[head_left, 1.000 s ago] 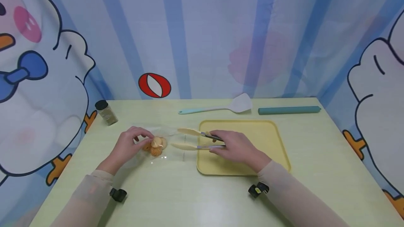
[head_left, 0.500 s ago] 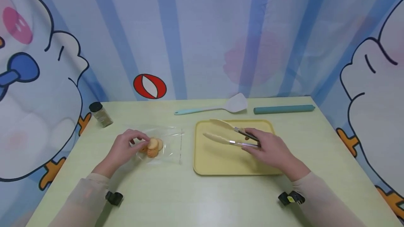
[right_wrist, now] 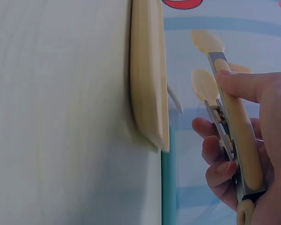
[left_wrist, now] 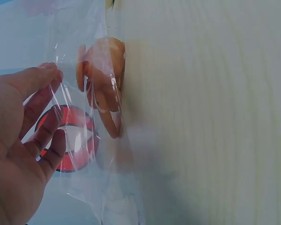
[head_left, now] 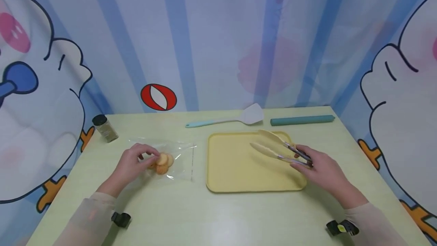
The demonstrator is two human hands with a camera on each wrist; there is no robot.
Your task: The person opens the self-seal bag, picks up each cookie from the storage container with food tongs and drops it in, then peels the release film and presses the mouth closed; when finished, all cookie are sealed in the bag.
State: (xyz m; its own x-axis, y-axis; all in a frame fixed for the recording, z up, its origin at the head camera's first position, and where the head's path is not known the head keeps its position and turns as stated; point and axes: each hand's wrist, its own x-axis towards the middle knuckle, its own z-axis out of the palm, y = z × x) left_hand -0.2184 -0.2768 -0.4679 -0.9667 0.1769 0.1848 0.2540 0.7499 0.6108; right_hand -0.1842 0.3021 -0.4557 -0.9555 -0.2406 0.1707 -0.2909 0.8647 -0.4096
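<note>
In my feed the left hand (head_left: 134,161) pinches the clear bag (head_left: 181,162) between fingers and thumb, likely to steady it on the surface (head_left: 191,215); cookies (head_left: 162,169) bunch inside, left of the tray (head_left: 227,166). I see the right hand (head_left: 324,170) gripping the tongs (head_left: 267,151) over the tray, fingers curled, presumably loosely since the tips stand apart.

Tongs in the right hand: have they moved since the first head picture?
Yes, to the right. The tips of the tongs, then left of the yellow tray, now appear over its middle.
</note>
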